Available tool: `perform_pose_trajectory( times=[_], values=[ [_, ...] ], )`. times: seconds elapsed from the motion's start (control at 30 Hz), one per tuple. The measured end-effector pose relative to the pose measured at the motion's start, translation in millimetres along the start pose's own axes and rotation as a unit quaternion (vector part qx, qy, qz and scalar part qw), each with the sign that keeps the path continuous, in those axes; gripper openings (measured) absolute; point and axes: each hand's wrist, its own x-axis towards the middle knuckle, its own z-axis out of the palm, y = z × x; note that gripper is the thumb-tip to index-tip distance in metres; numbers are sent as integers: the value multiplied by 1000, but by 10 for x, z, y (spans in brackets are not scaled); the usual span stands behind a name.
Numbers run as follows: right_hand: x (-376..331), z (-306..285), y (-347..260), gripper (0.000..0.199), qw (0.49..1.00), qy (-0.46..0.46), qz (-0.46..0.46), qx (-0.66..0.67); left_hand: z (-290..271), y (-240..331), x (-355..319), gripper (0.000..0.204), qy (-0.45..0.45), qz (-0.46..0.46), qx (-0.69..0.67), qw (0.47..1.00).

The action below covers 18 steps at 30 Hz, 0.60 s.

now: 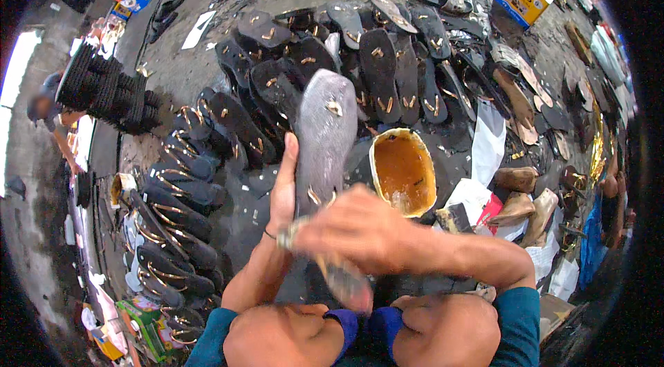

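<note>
Grey sandal sole [325, 135] stands upright, left hand [283, 187] gripping its edge, right hand [353, 229] clasped across it.

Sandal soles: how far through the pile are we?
Looks partly through. Done-looking: dark soles with tan strap tabs spread over the floor, and strapped sandals lined up on the left. In hand: the left hand holds a grey sole upright while the right hand works across its lower part, beside the open container of amber glue. What remains cannot be counted.
</note>
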Motion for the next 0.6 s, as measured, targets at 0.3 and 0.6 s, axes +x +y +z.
perform_pose_trajectory(
  times=[0.3,0.6],
  values=[
    [-306,236,58,43,985,111,101,86,-272,276,125,60,-71,118,-23,990],
    [-423,207,-139,52,984,-30,124,121,-423,438,378,69,-83,171,107,976]
  ],
)
